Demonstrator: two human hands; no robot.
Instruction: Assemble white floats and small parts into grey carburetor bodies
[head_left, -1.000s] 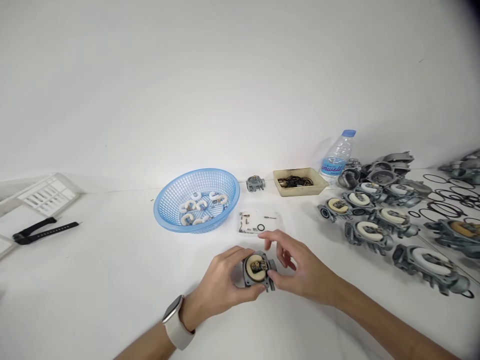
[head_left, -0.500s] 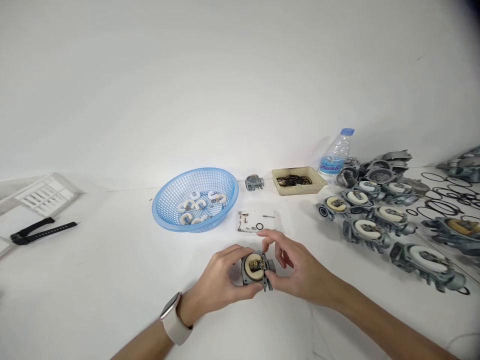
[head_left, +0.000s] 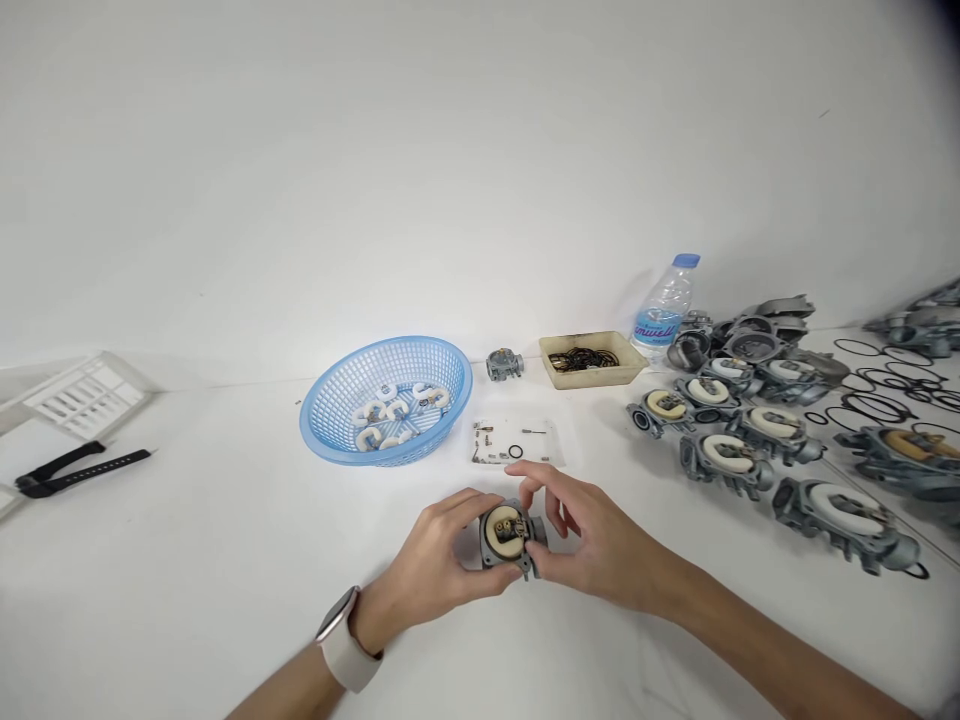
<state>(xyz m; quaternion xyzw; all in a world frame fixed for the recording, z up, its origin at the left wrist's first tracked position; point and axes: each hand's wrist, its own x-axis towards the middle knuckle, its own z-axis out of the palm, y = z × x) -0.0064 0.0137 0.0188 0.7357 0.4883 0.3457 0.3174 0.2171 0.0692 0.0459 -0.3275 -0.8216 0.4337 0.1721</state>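
Observation:
Just above the table, at the bottom centre of the head view, a grey metal carburetor (head_left: pixel 491 553) is held with its open float side up. A cream C-shaped float and brass jets show inside it. My left hand (head_left: pixel 431 560), wearing a watch, is closed around its left side, thumb in front and fingers behind. My right hand (head_left: pixel 585 530) is at its right side. Its thumb presses near the float's hinge end, and the bent index finger touches the far edge. The other right fingers are curled in.
A blue basket (head_left: pixel 311 440) holds several white floats. Small brass parts and an O-ring lie on a clear tray (head_left: pixel 551 450). Behind are another carburetor (head_left: pixel 504 365), a tub (head_left: pixel 600 377) of black rings and a water bottle (head_left: pixel 664 310). Several carburetors (head_left: pixel 847 520) crowd the right; a black strap (head_left: pixel 90 475) lies left.
The whole view has shifted slightly, so things sit a little further left. Both hands keep nearly the same hold on the carburetor, with the right thumb still at the float's hinge end.

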